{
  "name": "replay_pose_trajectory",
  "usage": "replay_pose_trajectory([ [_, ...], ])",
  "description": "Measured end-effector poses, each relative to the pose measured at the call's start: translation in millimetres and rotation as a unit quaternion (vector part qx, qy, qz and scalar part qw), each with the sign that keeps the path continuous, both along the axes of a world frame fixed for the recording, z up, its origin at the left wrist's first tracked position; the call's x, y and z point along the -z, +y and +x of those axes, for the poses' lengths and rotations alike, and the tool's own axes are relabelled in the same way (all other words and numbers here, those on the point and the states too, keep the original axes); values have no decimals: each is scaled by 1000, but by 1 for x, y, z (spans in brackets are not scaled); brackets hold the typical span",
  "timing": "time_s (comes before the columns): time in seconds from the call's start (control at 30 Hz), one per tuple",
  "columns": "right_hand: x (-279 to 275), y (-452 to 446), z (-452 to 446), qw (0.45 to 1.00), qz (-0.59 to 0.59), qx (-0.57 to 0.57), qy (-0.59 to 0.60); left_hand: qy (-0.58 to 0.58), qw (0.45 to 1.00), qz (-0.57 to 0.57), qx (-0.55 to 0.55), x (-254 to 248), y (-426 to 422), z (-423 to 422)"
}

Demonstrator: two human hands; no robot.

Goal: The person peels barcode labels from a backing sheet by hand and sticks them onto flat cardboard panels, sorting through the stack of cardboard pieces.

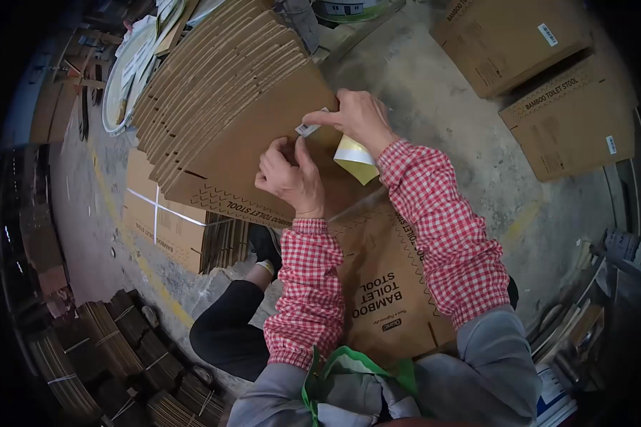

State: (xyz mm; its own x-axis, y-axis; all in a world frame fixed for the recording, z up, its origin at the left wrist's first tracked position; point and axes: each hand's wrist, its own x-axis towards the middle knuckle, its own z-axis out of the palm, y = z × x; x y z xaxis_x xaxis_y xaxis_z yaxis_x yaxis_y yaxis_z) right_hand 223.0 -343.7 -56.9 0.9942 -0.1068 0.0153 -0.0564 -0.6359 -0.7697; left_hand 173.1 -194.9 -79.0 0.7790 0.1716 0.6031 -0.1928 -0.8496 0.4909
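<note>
A small white barcode sticker (307, 130) lies at the face of the front flattened cardboard box (228, 167) in a fanned stack. My left hand (289, 176) is closed, its fingers curled and its thumb at the sticker's lower edge. From the upper right, my right hand (360, 117) reaches in, its thumb over the sticker's top edge. Below that hand hangs a curled white-and-yellow label strip (357, 161); the fingers that seem to hold it are partly hidden. Another box marked "BAMBOO TOILET STOOL" (384, 334) leans at my lap.
Two groups of printed boxes (570, 121) stand at the upper right. A strapped bundle of flat boxes (165, 220) sits on the concrete floor left of my foot. Several tied cardboard bundles (110, 334) lie at lower left. A round tub (124, 85) with papers stands behind the stack.
</note>
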Motion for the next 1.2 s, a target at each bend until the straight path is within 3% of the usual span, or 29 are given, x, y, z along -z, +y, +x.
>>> replay_pose_trajectory([
  [0.2, 15, -1, -15, 997, -1, 1, -81, -13, 994, 104, -17, -1, 8, -1],
  [0.27, 18, 1, -16, 995, 16, 29, -93, 20, 1000, 0, 9, 1, 3, -7],
  [0.3, 20, 0, -16, 993, 79, 41, -84, 19, 1000, 1, 9, 3, 0, -10],
  [0.37, 19, -4, -17, 986, 141, 51, -75, 75, 975, -199, 60, 5, -3, -16],
  [0.5, 7, -18, -19, 979, 203, 25, -21, 106, 982, -141, 72, 0, 1, -24],
  [0.57, 9, -16, -18, 994, 106, -40, -1, 105, 978, -152, 96, -4, 6, -23],
  [0.6, 14, -11, -16, 992, 104, -39, -54, 102, 979, -149, 99, -6, 9, -23],
  [0.67, 8, -14, -14, 990, 115, -75, -21, 51, 993, 1, 110, -22, 13, -24],
  [0.77, -4, -31, -19, 979, 124, -154, 52, -104, 974, 200, 0, -62, 32, -19],
  [0.83, -13, -46, -30, 970, 86, -218, 71, -19, 963, 268, 20, -86, 55, -15],
  [0.9, -12, -58, -44, 969, 59, -236, 36, -13, 952, 304, 30, -106, 66, -18],
  [0.93, -13, -65, -52, 967, 37, -251, 6, 75, 943, 317, 66, -118, 70, -26],
  [0.97, -18, -75, -60, 968, 33, -249, 0, 161, 926, 326, 101, -135, 68, -36],
  [1.03, -29, -95, -75, 991, -1, -136, -3, 291, 846, 319, 313, -180, 63, -76],
  [1.07, -41, -104, -80, 991, -3, -134, -5, 346, 773, 292, 445, -194, 66, -93],
  [1.1, -55, -114, -85, 998, 25, -54, 33, 393, 678, 257, 566, -201, 68, -105],
  [1.13, -65, -121, -90, 996, 53, 26, 70, 391, 678, 257, 567, -200, 69, -111],
  [1.2, -81, -124, -104, 962, 261, -20, 77, 488, 621, 117, 603, -195, 67, -120],
])
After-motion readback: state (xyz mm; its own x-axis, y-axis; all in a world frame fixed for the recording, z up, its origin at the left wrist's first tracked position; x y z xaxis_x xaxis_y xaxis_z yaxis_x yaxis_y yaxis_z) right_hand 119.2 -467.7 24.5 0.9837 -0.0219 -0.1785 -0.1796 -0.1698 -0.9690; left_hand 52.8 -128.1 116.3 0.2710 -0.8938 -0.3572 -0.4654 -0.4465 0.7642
